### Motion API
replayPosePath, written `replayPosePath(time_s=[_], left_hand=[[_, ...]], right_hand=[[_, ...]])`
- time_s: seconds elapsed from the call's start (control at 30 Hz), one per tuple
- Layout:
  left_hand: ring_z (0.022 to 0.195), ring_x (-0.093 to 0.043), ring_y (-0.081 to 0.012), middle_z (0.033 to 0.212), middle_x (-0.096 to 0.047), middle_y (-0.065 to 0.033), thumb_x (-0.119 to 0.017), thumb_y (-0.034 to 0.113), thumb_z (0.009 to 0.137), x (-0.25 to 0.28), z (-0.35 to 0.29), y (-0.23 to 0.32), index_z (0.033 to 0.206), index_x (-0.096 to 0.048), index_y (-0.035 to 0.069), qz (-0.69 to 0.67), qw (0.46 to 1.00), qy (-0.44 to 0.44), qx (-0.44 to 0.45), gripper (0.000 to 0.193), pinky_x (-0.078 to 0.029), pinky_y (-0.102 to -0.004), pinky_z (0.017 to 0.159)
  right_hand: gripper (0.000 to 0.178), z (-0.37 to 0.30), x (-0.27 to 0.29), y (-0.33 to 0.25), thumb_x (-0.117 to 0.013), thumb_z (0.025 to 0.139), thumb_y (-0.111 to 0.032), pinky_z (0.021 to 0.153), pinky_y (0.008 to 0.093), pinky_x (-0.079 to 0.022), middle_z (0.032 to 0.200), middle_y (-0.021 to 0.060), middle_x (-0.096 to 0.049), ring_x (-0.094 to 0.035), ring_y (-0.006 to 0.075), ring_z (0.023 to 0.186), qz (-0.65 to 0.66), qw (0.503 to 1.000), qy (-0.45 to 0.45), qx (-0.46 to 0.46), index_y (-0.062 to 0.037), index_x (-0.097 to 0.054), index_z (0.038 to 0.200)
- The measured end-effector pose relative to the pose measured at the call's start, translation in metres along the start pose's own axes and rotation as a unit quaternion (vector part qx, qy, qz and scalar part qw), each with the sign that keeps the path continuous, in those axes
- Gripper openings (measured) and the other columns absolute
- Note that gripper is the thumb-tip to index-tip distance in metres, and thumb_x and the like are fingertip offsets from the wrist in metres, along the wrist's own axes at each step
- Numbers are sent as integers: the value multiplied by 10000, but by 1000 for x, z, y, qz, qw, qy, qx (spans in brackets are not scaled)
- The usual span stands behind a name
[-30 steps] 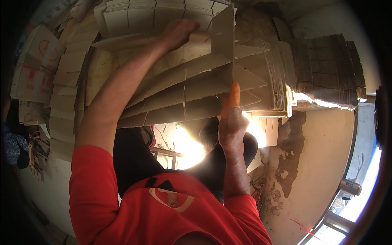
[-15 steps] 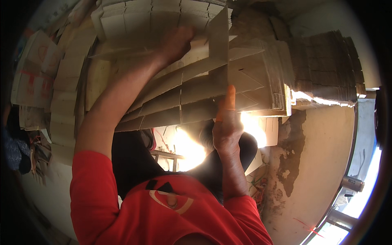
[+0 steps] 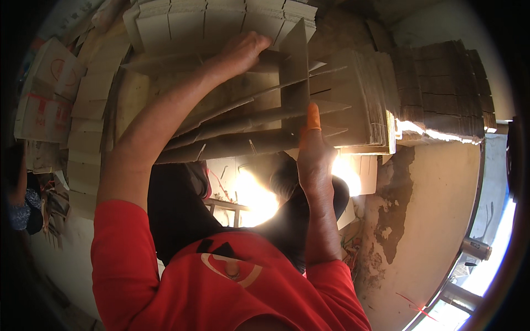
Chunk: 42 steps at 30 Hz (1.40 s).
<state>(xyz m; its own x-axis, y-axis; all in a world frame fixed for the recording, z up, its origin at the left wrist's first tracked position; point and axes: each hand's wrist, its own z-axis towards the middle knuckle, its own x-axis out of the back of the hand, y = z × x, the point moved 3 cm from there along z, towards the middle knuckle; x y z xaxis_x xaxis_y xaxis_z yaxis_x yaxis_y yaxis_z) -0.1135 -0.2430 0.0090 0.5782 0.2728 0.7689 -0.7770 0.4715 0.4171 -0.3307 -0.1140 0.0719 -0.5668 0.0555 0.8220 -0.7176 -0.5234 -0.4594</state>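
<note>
Several long slotted cardboard strips [image 3: 232, 140] stand on edge side by side before me, fanning out toward the right. A cardboard crosspiece [image 3: 295, 71] stands upright across their right part. My right hand [image 3: 316, 157], with orange covers on its fingertips, is closed on the near end of this crosspiece; its gripping fingers are partly hidden. Farther off, my left hand [image 3: 245, 52] is closed at the top edge of the farthest cardboard strip [image 3: 171, 63], near the crosspiece's far end. Whether it pinches that strip or the crosspiece, I cannot make out.
A stack of slotted cardboard [image 3: 226, 22] stands at the back. More cardboard stacks [image 3: 364, 99] lie on the right, with a darker pile [image 3: 441, 91] beyond. Left are a printed carton [image 3: 47, 94] and another person's arm [image 3: 21, 176]. A peeling wall [image 3: 430, 204] bounds the right.
My right hand has moved slightly away from me and to the right. My left hand has shifted a little right. The crosspiece's far top corner sits lower, and the strips have tilted.
</note>
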Motion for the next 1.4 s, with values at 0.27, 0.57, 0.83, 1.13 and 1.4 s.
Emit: replayPosePath(time_s=[0.27,0.57,0.83,1.13,1.4], left_hand=[[692,-556,-419,645,-518,-220,-589,-83,605,-1,-8,-13,728,-534,-16,-23,996,37,-74,151,-435,-453,583],[764,-559,-421,710,-546,-226,-547,-104,618,4,-3,-11,754,-488,-37,50,998,-22,16,162,-438,-469,630],[807,-562,-403,771,-550,-224,-582,-71,687,4,-10,-15,802,-491,-22,-26,999,9,21,154,-442,-451,658],[865,-556,-331,863,-587,-168,-718,213,733,87,-33,24,857,-542,-23,24,981,-135,139,320,-452,-402,758],[900,-609,-227,940,-644,-134,-736,170,743,117,-124,-1,1058,-590,-21,-100,967,-122,200,396,-474,-343,808]], right_hand=[[667,4,-15,27,-489,716,116,488,374,-465,696,160,-573,-585,274,543,-24,999,-3,-31,-8,-381,1362],[677,6,-2,16,-487,699,123,488,377,-463,666,149,-564,-568,282,523,-47,998,-36,-9,-15,-404,1357],[587,7,-30,35,-485,712,106,488,382,-464,637,159,-553,-573,302,523,-62,996,-38,41,47,-443,1295],[531,27,-22,39,-495,713,76,494,402,-464,671,176,-570,-593,325,578,-103,991,-61,59,38,-491,1243],[480,41,-19,40,-504,706,49,510,390,-470,692,127,-599,-603,300,600,-168,983,-33,70,-8,-546,1180]])
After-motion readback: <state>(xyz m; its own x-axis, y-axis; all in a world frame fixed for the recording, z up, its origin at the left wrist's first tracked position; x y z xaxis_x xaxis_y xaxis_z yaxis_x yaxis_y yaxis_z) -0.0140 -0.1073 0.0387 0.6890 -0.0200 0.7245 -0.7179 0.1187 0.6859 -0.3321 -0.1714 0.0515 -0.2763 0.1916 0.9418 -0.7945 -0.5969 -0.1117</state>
